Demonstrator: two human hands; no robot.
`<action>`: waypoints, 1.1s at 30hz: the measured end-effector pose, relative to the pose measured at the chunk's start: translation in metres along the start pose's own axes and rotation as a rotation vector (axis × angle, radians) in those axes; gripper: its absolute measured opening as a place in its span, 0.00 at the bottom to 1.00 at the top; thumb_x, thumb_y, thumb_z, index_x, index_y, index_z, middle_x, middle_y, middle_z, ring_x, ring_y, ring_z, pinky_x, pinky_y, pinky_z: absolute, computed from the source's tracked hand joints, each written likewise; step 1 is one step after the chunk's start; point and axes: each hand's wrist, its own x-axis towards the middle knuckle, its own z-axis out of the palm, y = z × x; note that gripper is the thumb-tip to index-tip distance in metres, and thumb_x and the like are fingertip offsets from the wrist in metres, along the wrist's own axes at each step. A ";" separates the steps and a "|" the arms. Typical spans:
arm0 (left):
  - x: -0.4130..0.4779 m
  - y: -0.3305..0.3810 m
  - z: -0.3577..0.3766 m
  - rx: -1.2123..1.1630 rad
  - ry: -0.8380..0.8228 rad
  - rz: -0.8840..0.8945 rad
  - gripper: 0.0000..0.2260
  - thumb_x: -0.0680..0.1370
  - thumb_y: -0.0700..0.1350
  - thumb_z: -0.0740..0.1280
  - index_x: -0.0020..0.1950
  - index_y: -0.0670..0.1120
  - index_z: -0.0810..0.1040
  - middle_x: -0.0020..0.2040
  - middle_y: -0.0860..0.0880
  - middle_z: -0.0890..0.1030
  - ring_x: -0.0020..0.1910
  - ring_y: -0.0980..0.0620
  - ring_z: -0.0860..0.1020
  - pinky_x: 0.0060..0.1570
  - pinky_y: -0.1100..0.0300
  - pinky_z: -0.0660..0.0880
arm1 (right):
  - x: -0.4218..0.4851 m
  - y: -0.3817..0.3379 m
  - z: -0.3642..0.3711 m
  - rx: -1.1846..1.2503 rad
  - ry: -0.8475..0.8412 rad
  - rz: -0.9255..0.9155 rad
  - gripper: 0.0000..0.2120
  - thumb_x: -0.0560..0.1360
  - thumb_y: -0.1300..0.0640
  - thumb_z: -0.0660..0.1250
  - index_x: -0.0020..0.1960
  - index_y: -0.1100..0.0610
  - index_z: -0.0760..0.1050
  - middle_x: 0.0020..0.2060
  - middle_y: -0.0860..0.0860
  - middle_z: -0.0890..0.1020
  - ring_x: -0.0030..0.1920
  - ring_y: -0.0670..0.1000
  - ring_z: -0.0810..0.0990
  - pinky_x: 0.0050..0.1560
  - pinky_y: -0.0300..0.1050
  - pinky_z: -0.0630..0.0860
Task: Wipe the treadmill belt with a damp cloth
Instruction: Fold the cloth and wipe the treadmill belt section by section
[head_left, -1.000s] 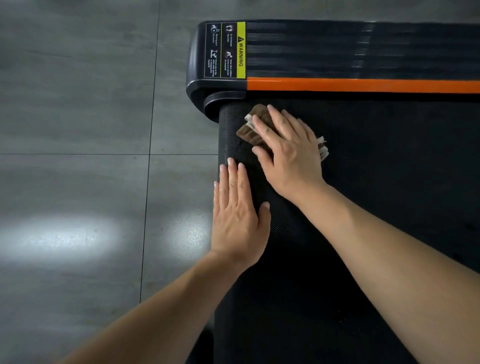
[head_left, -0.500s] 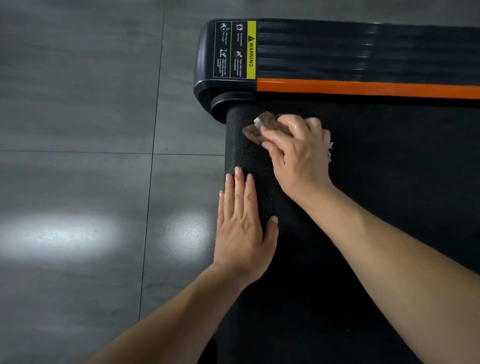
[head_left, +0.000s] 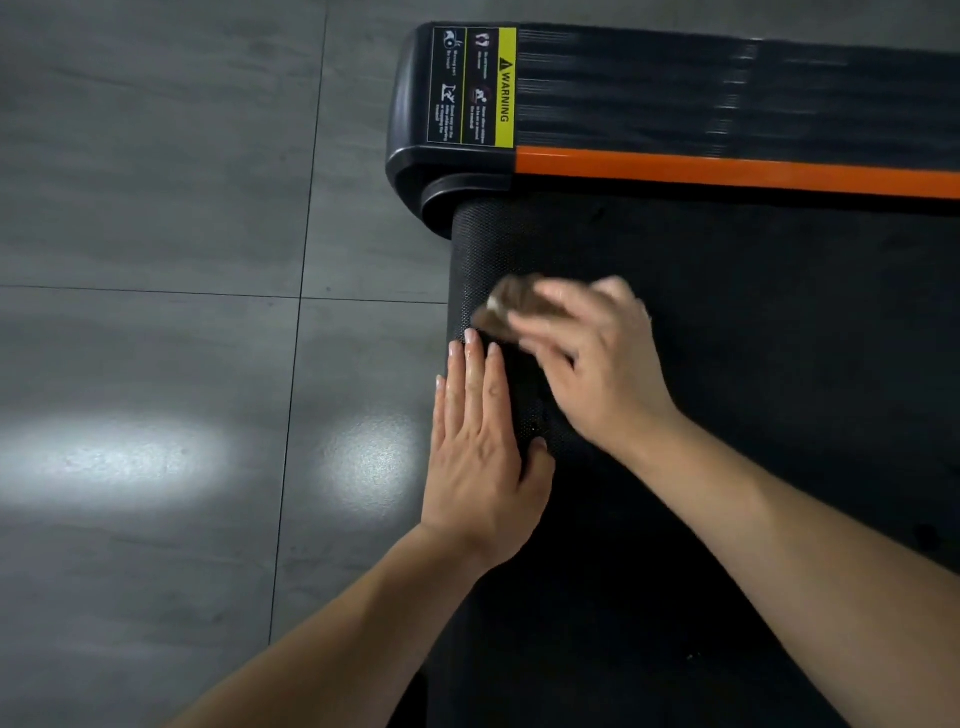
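Note:
The black textured treadmill belt (head_left: 779, 338) fills the right half of the head view and curves down over its end roller on the left. A brown and white folded cloth (head_left: 506, 306) lies on the belt near that rounded end. My right hand (head_left: 597, 364) holds the cloth against the belt; hand and cloth are motion-blurred, and most of the cloth is hidden under the fingers. My left hand (head_left: 478, 447) rests flat with straight fingers on the belt's rounded end, its fingertips just below the cloth.
A black side rail with an orange stripe (head_left: 727, 169) runs along the belt's far edge, and a yellow warning label (head_left: 488, 85) sits on its end cap. Grey floor tiles (head_left: 156, 208) with bright light reflections lie left of the treadmill.
My right hand has dragged the cloth from near the orange-striped rail toward me along the belt's end, close to my left fingertips. My left hand has stayed flat in place.

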 end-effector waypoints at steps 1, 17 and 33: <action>-0.001 0.000 0.001 0.004 0.009 0.001 0.40 0.76 0.52 0.56 0.83 0.40 0.44 0.84 0.44 0.40 0.82 0.49 0.34 0.81 0.51 0.37 | -0.012 0.001 -0.004 0.026 -0.020 -0.041 0.10 0.76 0.53 0.72 0.56 0.46 0.84 0.60 0.45 0.81 0.49 0.55 0.75 0.48 0.53 0.73; -0.021 0.001 0.012 0.031 0.055 -0.074 0.39 0.80 0.59 0.54 0.83 0.41 0.41 0.84 0.44 0.40 0.82 0.50 0.35 0.81 0.53 0.40 | 0.025 0.007 -0.002 0.037 -0.061 -0.202 0.08 0.74 0.52 0.71 0.52 0.47 0.85 0.56 0.46 0.83 0.46 0.57 0.75 0.46 0.55 0.73; -0.038 -0.008 0.020 0.076 0.110 -0.050 0.35 0.82 0.57 0.55 0.83 0.41 0.48 0.85 0.44 0.46 0.84 0.49 0.42 0.82 0.53 0.47 | 0.064 0.022 0.003 -0.015 0.083 0.077 0.10 0.73 0.54 0.73 0.53 0.46 0.85 0.56 0.45 0.83 0.49 0.57 0.75 0.51 0.55 0.75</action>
